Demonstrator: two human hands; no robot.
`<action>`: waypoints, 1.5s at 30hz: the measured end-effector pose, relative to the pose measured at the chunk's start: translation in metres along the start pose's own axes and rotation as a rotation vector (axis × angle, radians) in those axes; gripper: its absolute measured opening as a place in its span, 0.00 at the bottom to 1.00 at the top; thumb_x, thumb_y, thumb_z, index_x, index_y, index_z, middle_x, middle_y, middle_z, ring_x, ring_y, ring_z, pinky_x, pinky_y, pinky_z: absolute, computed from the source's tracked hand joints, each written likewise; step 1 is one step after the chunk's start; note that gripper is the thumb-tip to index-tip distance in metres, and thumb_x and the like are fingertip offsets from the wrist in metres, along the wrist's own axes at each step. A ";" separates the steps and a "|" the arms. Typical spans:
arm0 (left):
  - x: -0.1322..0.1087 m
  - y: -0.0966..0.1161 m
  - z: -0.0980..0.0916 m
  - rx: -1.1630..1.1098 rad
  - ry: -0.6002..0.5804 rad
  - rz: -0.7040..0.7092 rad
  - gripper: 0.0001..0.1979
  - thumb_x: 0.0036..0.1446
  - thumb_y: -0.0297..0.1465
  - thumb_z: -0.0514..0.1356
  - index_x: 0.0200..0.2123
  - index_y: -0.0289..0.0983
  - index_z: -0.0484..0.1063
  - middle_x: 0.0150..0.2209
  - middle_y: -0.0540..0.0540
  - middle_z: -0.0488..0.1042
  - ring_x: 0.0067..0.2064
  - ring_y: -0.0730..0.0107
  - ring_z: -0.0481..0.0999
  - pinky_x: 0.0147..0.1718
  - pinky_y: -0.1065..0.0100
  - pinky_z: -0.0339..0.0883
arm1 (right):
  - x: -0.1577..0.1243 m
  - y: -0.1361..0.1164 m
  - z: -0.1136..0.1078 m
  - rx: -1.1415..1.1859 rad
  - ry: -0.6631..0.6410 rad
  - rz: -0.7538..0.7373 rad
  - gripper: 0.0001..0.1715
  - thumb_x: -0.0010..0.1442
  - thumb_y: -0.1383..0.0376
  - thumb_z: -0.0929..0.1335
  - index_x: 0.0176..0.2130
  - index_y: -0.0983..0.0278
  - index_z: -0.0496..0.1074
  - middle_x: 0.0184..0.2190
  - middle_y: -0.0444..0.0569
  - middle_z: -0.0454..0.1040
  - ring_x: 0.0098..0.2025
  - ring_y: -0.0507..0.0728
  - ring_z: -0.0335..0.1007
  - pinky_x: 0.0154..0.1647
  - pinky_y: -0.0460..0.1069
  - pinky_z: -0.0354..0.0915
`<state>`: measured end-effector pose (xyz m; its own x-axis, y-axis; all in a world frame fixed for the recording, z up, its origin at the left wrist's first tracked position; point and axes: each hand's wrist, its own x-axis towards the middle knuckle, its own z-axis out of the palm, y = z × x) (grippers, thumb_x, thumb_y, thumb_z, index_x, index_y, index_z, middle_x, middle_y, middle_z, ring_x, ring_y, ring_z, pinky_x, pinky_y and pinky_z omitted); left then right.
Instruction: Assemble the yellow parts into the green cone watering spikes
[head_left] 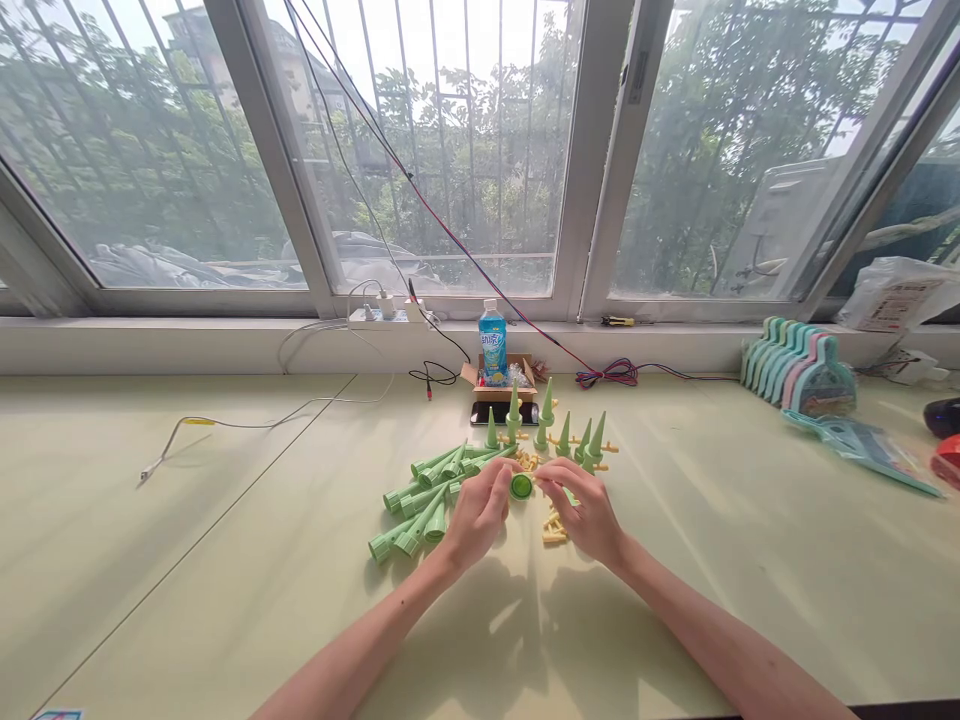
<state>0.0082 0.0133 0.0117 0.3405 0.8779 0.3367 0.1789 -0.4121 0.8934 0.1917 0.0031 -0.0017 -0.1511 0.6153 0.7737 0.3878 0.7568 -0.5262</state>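
A green plastic cone [520, 487] is between my two hands, its round hollow end facing me. My left hand [480, 505] grips it from the left with thumb and fingers closed. From the right, my right hand [586, 508] pinches a small yellow peg at the cone's side; the fingers hide most of the peg. Several loose green cones [424, 500] lie in a pile beside my left hand. Loose yellow pegs [555, 530] lie by my right hand. Beyond my hands, several green cones [597, 440] stand upright with yellow pegs sticking out of their sides.
Behind the cones are a dark phone [487, 413], a small cardboard box [517, 390] and a blue-labelled bottle [492, 345]. Cables [619, 373] lie along the wall. To the right stand pastel-coloured boards [806, 370] and a light-blue dustpan-like item [855, 450].
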 end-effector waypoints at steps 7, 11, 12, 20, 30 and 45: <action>-0.003 0.002 0.000 0.011 -0.019 0.028 0.19 0.68 0.44 0.48 0.46 0.36 0.69 0.14 0.57 0.61 0.17 0.73 0.65 0.21 0.72 0.59 | 0.001 0.000 -0.003 -0.009 0.013 0.005 0.10 0.68 0.69 0.63 0.40 0.61 0.74 0.33 0.48 0.73 0.32 0.53 0.69 0.31 0.47 0.66; -0.003 0.003 0.001 0.001 -0.014 0.060 0.18 0.68 0.43 0.49 0.46 0.36 0.69 0.17 0.56 0.64 0.17 0.74 0.66 0.20 0.73 0.60 | 0.002 0.000 -0.004 -0.026 0.020 0.016 0.10 0.68 0.68 0.63 0.40 0.60 0.74 0.32 0.47 0.73 0.31 0.53 0.68 0.30 0.47 0.66; -0.003 0.003 0.001 0.000 -0.013 0.069 0.18 0.68 0.43 0.50 0.46 0.36 0.69 0.21 0.53 0.69 0.17 0.75 0.66 0.19 0.73 0.60 | 0.002 0.000 -0.004 -0.030 0.022 0.021 0.10 0.69 0.67 0.62 0.40 0.61 0.74 0.32 0.47 0.72 0.30 0.53 0.68 0.30 0.47 0.66; -0.003 -0.001 0.002 0.149 -0.010 0.215 0.17 0.65 0.38 0.56 0.54 0.37 0.64 0.22 0.56 0.68 0.17 0.79 0.64 0.21 0.73 0.65 | -0.001 0.004 -0.003 -0.033 0.023 0.076 0.11 0.70 0.64 0.62 0.39 0.62 0.72 0.30 0.47 0.72 0.30 0.54 0.69 0.31 0.48 0.65; -0.001 -0.006 0.004 0.228 0.011 0.317 0.18 0.66 0.34 0.56 0.58 0.41 0.59 0.31 0.52 0.72 0.21 0.80 0.67 0.23 0.75 0.65 | -0.002 0.004 -0.001 -0.045 0.051 0.103 0.12 0.70 0.62 0.62 0.37 0.62 0.71 0.29 0.46 0.73 0.29 0.53 0.69 0.30 0.48 0.68; 0.002 0.001 0.003 0.189 -0.016 0.238 0.07 0.65 0.35 0.56 0.43 0.39 0.68 0.41 0.47 0.64 0.28 0.78 0.67 0.20 0.75 0.63 | -0.001 0.003 0.000 -0.031 0.000 0.057 0.11 0.69 0.65 0.62 0.40 0.60 0.73 0.33 0.48 0.75 0.32 0.54 0.71 0.31 0.48 0.67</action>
<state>0.0115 0.0140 0.0121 0.4073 0.7480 0.5241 0.2603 -0.6451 0.7184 0.1930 0.0047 -0.0039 -0.1277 0.6574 0.7426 0.4242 0.7130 -0.5583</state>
